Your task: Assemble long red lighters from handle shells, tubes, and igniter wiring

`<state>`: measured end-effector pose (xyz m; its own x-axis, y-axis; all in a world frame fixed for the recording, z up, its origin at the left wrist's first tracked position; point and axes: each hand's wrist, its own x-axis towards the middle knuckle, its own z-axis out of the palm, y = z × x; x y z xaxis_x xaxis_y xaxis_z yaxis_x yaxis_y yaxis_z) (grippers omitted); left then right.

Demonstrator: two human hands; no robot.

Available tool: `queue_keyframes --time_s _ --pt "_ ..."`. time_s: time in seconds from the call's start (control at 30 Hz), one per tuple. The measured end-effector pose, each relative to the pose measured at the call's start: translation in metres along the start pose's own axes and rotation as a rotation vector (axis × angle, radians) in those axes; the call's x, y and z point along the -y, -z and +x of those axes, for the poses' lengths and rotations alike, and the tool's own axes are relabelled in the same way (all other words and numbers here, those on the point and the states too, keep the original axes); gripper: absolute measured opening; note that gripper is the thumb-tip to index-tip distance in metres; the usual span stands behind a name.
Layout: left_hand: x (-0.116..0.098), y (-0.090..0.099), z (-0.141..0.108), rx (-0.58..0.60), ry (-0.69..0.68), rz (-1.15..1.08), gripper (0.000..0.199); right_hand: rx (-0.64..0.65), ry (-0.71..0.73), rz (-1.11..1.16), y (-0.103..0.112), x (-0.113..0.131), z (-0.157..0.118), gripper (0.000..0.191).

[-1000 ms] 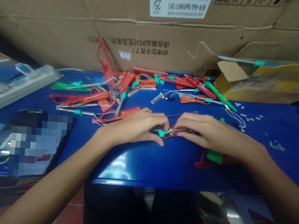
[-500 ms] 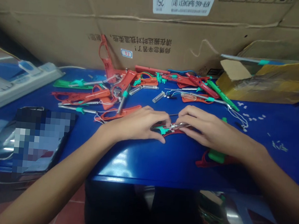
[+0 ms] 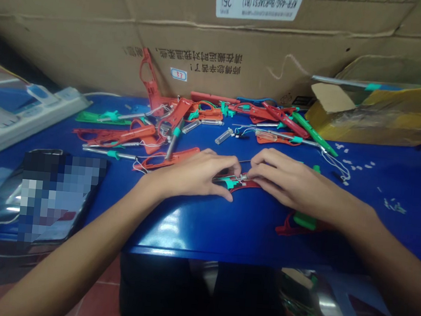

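Note:
A red casing half of a long-nose lighter [image 3: 243,186] lies on the blue table in front of me. A green trigger piece [image 3: 230,182], thin white wires and small shiny parts sit in it. Its left part is held by my left hand [image 3: 203,174], thumb on the near side and index finger on the far side. My right hand [image 3: 286,179] is closed over the casing's right end, fingertips pressed at the shiny parts; they hide what lies beneath. Close to my right forearm are another red casing [image 3: 287,230] and a green piece [image 3: 305,219].
Several red casings [image 3: 139,134], metal tubes [image 3: 125,156] and clear tanks [image 3: 223,136] lie behind my hands. At the left are a phone [image 3: 0,203] and a power strip [image 3: 33,120]. A yellow-taped box [image 3: 383,124] stands right, before a large carton [image 3: 206,39].
My right fingers have closed in slightly to the left over the casing; the shiny piece under them shows less. My left hand stays in place.

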<state>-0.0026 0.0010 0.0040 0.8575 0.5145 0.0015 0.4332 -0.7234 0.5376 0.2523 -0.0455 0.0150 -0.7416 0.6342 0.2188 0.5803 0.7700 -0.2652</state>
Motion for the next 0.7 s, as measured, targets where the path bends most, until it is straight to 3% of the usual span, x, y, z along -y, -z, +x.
queue_keyframes --time_s 0.27,0.7 --pt "0.0007 -0.0006 -0.0003 0.0 0.052 -0.024 0.043 0.008 0.049 -0.073 0.0004 0.0022 0.0018 0.027" --pt "0.0022 -0.0013 -0.001 0.008 0.062 -0.063 0.043 0.022 0.002 0.023 0.0008 -0.0025 0.0015 0.024"
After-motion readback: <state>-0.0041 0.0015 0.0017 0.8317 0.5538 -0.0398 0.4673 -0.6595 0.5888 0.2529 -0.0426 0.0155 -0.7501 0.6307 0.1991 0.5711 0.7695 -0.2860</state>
